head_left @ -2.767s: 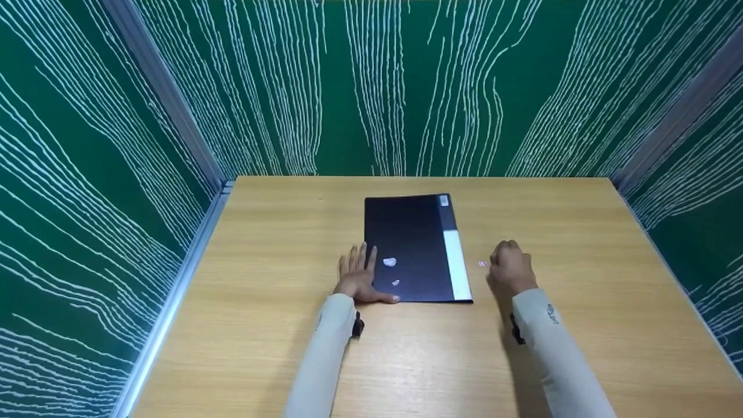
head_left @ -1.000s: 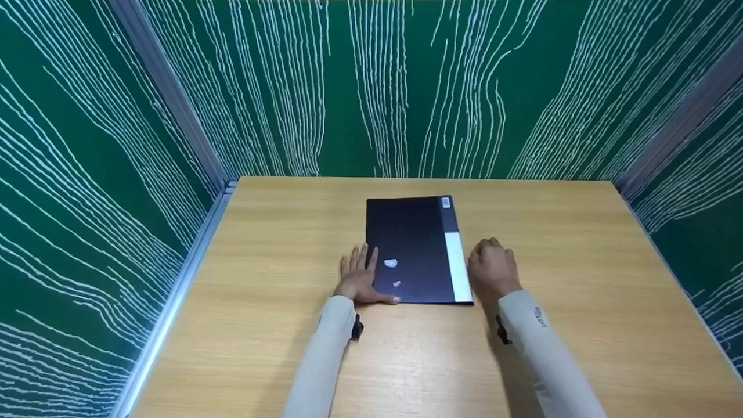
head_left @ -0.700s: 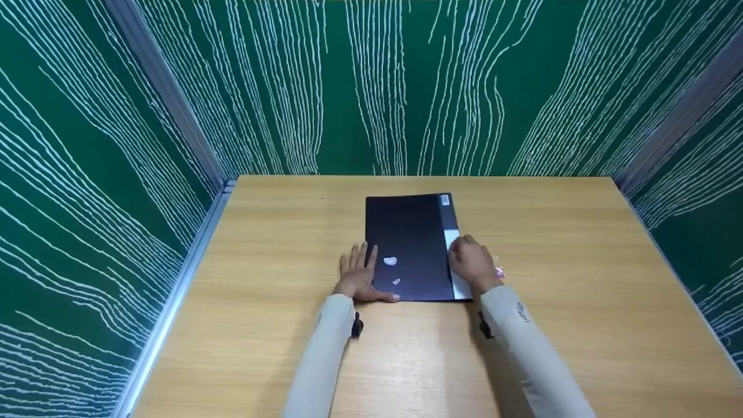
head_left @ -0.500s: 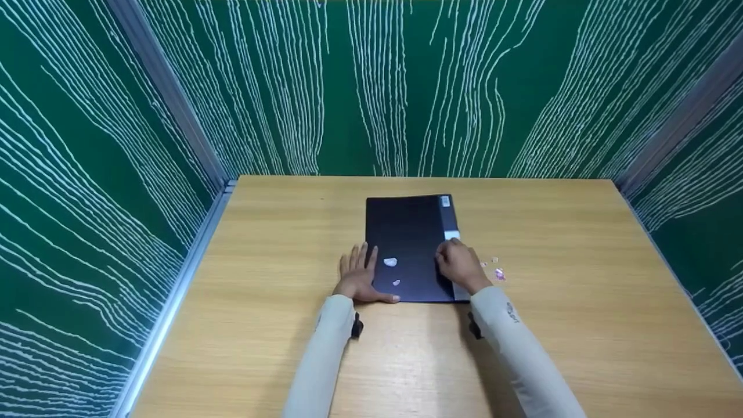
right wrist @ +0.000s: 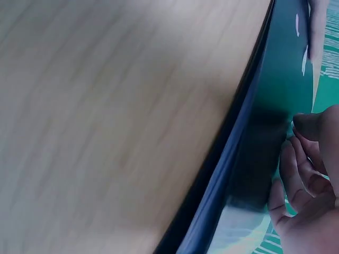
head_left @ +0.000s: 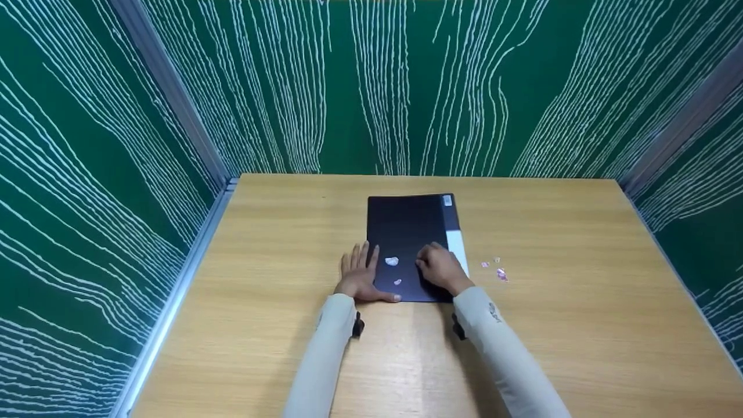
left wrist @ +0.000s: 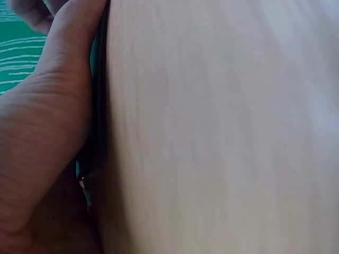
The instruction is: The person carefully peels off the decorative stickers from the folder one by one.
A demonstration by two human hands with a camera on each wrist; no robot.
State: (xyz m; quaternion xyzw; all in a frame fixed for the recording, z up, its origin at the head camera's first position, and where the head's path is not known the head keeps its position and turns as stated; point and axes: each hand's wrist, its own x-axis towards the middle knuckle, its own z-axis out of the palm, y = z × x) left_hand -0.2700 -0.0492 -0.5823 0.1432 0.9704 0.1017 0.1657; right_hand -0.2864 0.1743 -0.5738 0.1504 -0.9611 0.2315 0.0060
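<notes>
A black folder [head_left: 406,223] with a white strip on its right side lies flat on the wooden table. My left hand [head_left: 358,277] rests with spread fingers on its lower left edge, the thumb along the bottom edge. Two small white pieces [head_left: 392,262] lie on the cover beside that hand. Over the folder's lower right part is my right hand [head_left: 442,268], fingers curled. In the right wrist view the right thumb [right wrist: 307,127] meets the fingertips, pinching a small pale piece [right wrist: 292,124], mostly hidden. The left wrist view shows the left thumb side [left wrist: 58,79] against the folder's edge.
Several small shiny pinkish pieces [head_left: 502,274] lie on the table [head_left: 557,325] to the right of the folder. Green walls [head_left: 278,87] with white wavy lines stand behind and on both sides, with metal posts at the corners.
My right hand has moved left from the table beside the folder to over its cover, uncovering the shiny pieces on the table. The left hand has stayed in place.
</notes>
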